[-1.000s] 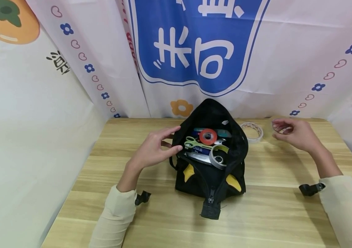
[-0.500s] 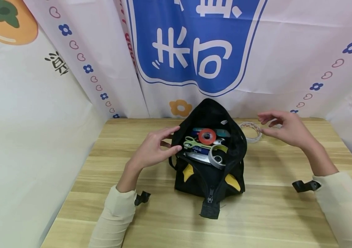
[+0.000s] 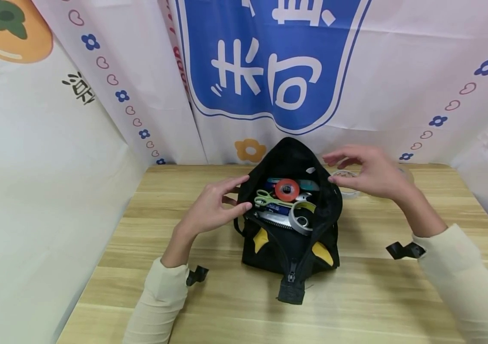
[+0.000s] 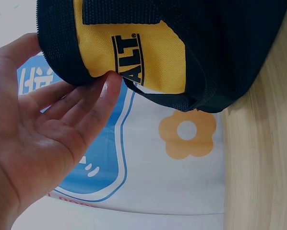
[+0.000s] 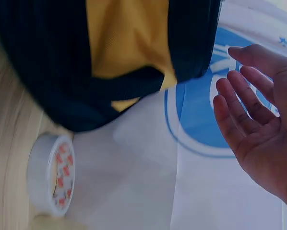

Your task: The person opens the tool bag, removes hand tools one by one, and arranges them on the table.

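An unzipped black tool bag (image 3: 265, 263) with yellow patches stands on the wooden table. At its left rim is my left hand (image 3: 211, 205), thumb over the edge and fingers against the outer yellow side (image 4: 158, 57). My right hand (image 3: 375, 172) reaches the bag's right rim, fingers loosely spread with nothing between them. Inside lie a red tape roll (image 3: 287, 190), green-handled scissors (image 3: 265, 198), a grey tape roll (image 3: 296, 224) and a toothed metal tool (image 3: 271, 218). Behind the right fingers, a white tape roll (image 5: 40, 172) sits on the table, partly covered in the head view.
A second, clear tape roll (image 3: 407, 174) shows behind the right wrist near the table's back edge. A printed banner (image 3: 270, 71) hangs right behind the table (image 3: 381, 296). The bag's zipper end (image 3: 291, 290) lies toward the front.
My right hand has moved left from the clear tape roll, past the white roll, to the bag's right rim. My left hand stays at the left rim.
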`<move>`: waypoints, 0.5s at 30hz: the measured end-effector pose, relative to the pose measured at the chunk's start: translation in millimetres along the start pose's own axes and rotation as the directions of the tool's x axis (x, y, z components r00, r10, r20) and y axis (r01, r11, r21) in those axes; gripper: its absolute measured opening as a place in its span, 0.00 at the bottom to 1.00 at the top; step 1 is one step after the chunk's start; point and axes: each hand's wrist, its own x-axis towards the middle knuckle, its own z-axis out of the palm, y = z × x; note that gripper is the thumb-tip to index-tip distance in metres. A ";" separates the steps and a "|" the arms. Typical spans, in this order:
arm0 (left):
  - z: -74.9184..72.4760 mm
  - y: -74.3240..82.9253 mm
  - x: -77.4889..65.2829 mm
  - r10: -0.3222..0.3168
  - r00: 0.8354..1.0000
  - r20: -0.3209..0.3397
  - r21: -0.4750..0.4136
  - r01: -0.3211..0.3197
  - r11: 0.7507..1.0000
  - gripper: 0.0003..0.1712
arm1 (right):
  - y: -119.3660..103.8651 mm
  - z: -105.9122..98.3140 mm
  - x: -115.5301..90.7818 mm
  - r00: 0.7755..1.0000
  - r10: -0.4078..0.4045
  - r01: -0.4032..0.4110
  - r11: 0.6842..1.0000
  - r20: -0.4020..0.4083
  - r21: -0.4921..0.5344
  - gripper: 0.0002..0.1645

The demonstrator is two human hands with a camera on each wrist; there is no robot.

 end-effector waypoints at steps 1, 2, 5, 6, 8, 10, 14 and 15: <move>0.0 -0.1 0.0 0.000 1.000 0.000 0.001 0.000 1.000 0.37 | -2.0 2.1 2.5 1.000 -0.004 0.004 1.000 0.014 0.002 0.26; 0.0 0.0 0.0 0.000 1.000 0.000 0.001 0.000 1.000 0.37 | -4.4 4.5 5.3 1.000 -0.012 0.012 1.000 0.026 0.010 0.25; 0.1 -0.1 -0.2 -0.001 1.000 0.001 0.003 0.001 1.000 0.37 | -10.1 12.7 12.5 0.997 -0.040 0.039 0.999 0.062 0.019 0.24; 0.1 0.2 -0.3 -0.001 1.000 0.001 0.003 0.001 1.000 0.37 | -11.9 15.7 14.8 0.996 -0.052 0.050 0.998 0.073 0.023 0.24; 0.3 -0.3 -0.4 -0.002 1.000 0.001 0.002 0.002 1.000 0.37 | -15.4 21.9 19.9 0.992 -0.078 0.076 0.997 0.098 0.026 0.24; 0.4 -0.9 -0.3 -0.002 1.000 0.001 0.000 0.002 1.000 0.37 | -18.8 27.7 24.5 0.987 -0.087 0.083 0.996 0.134 0.034 0.25; 0.6 -1.3 0.3 -0.001 1.000 0.005 -0.014 0.001 1.000 0.37 | -24.8 39.7 33.2 0.975 -0.092 0.082 0.995 0.203 0.057 0.25; 0.6 -1.3 0.5 -0.002 1.000 0.005 -0.016 0.002 1.000 0.37 | -26.1 42.4 35.0 0.972 -0.092 0.079 0.995 0.218 0.068 0.25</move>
